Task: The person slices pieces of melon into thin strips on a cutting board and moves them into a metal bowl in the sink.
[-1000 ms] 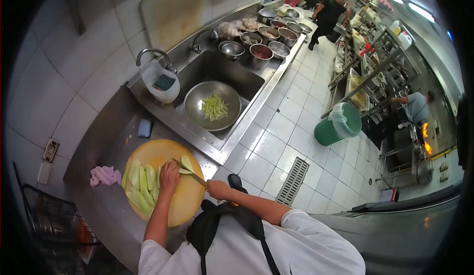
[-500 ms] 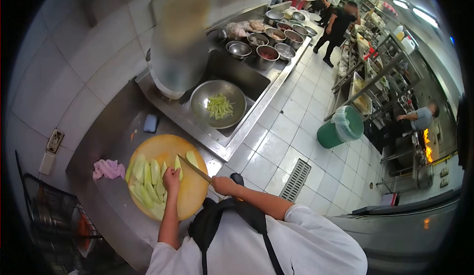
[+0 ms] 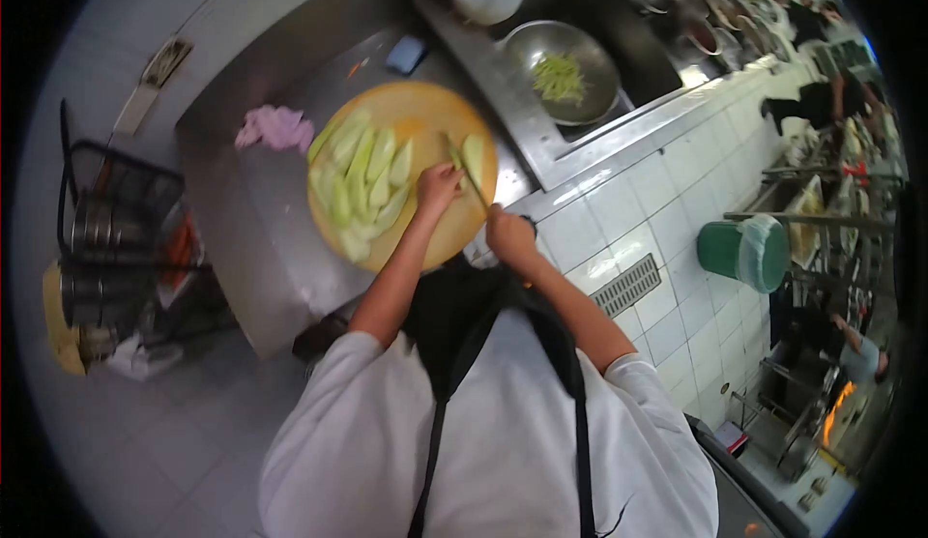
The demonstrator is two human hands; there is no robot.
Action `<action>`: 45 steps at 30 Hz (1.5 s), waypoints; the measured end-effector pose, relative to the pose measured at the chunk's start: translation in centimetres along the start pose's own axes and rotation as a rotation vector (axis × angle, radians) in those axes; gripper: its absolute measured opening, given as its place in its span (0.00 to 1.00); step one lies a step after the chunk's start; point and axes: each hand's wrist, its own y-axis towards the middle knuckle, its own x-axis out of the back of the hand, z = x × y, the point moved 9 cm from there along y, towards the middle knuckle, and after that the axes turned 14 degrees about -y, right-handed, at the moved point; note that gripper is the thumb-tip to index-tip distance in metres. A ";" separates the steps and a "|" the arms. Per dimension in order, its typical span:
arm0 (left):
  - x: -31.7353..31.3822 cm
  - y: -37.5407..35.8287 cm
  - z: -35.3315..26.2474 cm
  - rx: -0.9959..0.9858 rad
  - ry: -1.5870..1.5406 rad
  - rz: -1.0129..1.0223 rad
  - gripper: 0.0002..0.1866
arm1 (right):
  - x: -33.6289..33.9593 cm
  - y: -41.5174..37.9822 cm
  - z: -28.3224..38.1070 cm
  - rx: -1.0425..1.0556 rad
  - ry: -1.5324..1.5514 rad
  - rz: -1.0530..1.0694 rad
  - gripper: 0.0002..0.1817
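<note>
- With 12 o'clock at the top of the view, the right hand (image 3: 510,238) sits by the 4 o'clock edge of the round board (image 3: 425,248), fingers clenched around the handle of the knife (image 3: 475,182).
- The knife's long axis runs from about 5 o'clock at the handle to 11 o'clock at the tip, so it points inward over the board.
- The left hand (image 3: 440,188) is on the board just right of its centre, fingers bunched beside a small green piece (image 3: 454,158); I cannot tell whether they grip it or only steady it.
- The key relation: that piece lies at 1 o'clock from the left fingers, close against the blade, its long axis nearly along it. The left hand is nearer to it than the right.
- A larger pale slice (image 3: 474,151) lies across the blade, at 2 o'clock from the left fingers, its long axis near 12 to 6.
- Cut vegetable pieces (image 3: 358,185) spread at 9 o'clock from the left hand.
</note>
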 end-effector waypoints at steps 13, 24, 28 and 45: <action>-0.2 -0.8 0.9 0.113 -0.322 -0.076 0.16 | 4.3 -1.8 1.2 -0.007 0.000 -0.036 0.07; 0.2 -1.1 -2.0 -0.069 0.217 -0.145 0.15 | 5.2 -3.5 -0.8 -0.104 0.037 -0.072 0.07; 1.0 -1.4 -3.8 -0.124 0.363 -0.198 0.16 | 5.1 -4.3 -2.2 -0.118 0.049 -0.078 0.08; -7.7 6.2 -11.0 -0.518 0.863 0.485 0.21 | 4.1 -5.5 -4.7 -0.187 0.083 -0.052 0.08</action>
